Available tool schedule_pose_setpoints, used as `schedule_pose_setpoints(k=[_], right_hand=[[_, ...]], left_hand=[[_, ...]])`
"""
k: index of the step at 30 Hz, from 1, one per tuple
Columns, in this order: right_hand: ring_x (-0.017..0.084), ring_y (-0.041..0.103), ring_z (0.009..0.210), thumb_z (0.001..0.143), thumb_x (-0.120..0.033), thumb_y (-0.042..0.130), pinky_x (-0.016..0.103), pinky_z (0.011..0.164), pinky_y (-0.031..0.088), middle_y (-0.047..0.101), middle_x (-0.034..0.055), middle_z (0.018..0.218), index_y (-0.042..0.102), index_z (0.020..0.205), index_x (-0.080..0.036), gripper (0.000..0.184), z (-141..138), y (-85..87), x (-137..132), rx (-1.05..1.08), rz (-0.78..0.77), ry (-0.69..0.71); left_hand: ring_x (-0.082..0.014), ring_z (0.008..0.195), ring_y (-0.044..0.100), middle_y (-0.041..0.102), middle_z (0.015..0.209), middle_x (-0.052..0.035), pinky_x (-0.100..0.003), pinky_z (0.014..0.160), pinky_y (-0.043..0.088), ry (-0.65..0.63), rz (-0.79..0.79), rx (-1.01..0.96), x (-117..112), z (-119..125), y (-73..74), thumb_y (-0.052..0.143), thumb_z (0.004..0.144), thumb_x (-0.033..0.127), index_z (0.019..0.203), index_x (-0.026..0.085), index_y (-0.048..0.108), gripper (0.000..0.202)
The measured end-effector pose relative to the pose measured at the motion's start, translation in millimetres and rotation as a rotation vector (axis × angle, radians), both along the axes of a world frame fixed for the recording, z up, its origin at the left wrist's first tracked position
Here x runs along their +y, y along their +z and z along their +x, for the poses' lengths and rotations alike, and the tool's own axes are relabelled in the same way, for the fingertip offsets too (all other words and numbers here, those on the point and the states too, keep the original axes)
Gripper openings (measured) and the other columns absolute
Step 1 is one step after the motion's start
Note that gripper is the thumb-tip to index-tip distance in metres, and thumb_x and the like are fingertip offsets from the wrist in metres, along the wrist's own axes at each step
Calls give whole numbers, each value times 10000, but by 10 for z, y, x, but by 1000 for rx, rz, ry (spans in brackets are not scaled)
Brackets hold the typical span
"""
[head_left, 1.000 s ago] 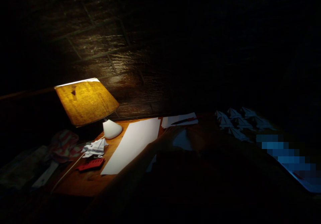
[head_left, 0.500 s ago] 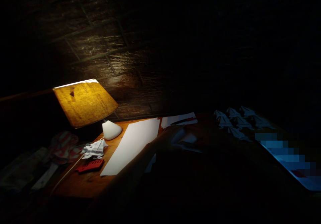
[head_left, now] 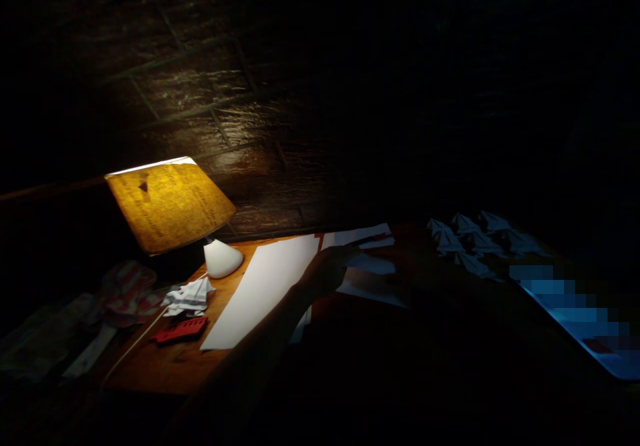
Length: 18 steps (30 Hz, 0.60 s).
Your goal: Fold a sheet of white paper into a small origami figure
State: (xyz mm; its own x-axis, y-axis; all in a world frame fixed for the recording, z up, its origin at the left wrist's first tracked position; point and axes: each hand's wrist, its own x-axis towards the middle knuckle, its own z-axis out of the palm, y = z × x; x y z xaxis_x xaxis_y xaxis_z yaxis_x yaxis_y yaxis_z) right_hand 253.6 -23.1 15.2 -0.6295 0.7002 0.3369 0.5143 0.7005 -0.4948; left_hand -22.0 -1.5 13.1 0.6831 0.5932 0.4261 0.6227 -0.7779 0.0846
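My left hand point(head_left: 333, 265) reaches in over the table, mostly in shadow, its fingers closed at the left edge of a small sheet of white paper point(head_left: 375, 287). A dark band crosses this sheet; I cannot tell whether it is a fold or a shadow. At the sheet's right side my right hand point(head_left: 404, 274) is barely visible in the dark, and its fingers cannot be made out. Under my left forearm lies a large white sheet point(head_left: 273, 279). Just beyond the hands, a dark slim object with a red end point(head_left: 380, 237) rests on more white paper point(head_left: 345, 237).
A lit lamp point(head_left: 173, 206) stands at the left by the brick-patterned wall point(head_left: 215, 99). Near it are a folded paper shape point(head_left: 190, 297), a red object point(head_left: 180, 331) and crumpled cloth point(head_left: 127, 293). Several folded paper shapes point(head_left: 477, 243) and a glowing blurred screen point(head_left: 575, 319) are at the right.
The small sheet between my hands now lies flatter and shows more of its surface. My left hand has shifted slightly, and its blur has lessened.
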Motion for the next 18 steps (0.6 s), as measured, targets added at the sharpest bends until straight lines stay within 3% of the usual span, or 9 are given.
schedule_pose_setpoints(k=[3, 6, 9, 12, 18], right_hand=[[345, 529, 1378, 853, -486, 713, 549, 1138, 418, 547, 70, 1529, 496, 1520, -300, 725, -5, -17, -1, 40, -38, 29], [339, 507, 1400, 847, -508, 716, 550, 1168, 391, 548, 68, 1528, 505, 1514, -294, 732, -20, -6, -38, 66, -46, 56], [347, 491, 1412, 818, -549, 740, 540, 1198, 364, 558, 64, 1518, 587, 1447, -297, 695, -21, -5, -60, 36, -38, 33], [359, 509, 1392, 819, -571, 727, 556, 1190, 370, 561, 90, 1510, 634, 1399, -282, 654, -10, -65, -14, 18, -65, 45], [277, 622, 1267, 954, -555, 555, 468, 1083, 498, 649, 124, 1390, 667, 1325, -243, 498, -49, -240, 114, 199, -176, 153]], left_hand=[[-215, 1179, 685, 701, 1326, -33, -398, 1033, 571, 46, -28, 29, -11, -5, 22, 444, 835, -7, 1408, 265, 615, 657], [-244, 1341, 574, 594, 1473, -60, -480, 1144, 464, -24, -65, 97, 8, -34, -24, 485, 868, 35, 1511, 269, 487, 684], [-293, 1477, 408, 463, 1582, -112, -566, 1214, 316, -113, -84, 131, 16, -61, -84, 605, 945, 273, 1573, 255, 358, 675], [-311, 1485, 384, 444, 1590, -131, -535, 1197, 329, -154, -108, 112, 3, -64, -90, 629, 944, 513, 1578, 252, 330, 748], [-299, 1309, 553, 580, 1440, -111, -500, 1086, 442, -106, -157, 135, -55, -40, 18, 493, 1021, 404, 1498, 259, 446, 501]])
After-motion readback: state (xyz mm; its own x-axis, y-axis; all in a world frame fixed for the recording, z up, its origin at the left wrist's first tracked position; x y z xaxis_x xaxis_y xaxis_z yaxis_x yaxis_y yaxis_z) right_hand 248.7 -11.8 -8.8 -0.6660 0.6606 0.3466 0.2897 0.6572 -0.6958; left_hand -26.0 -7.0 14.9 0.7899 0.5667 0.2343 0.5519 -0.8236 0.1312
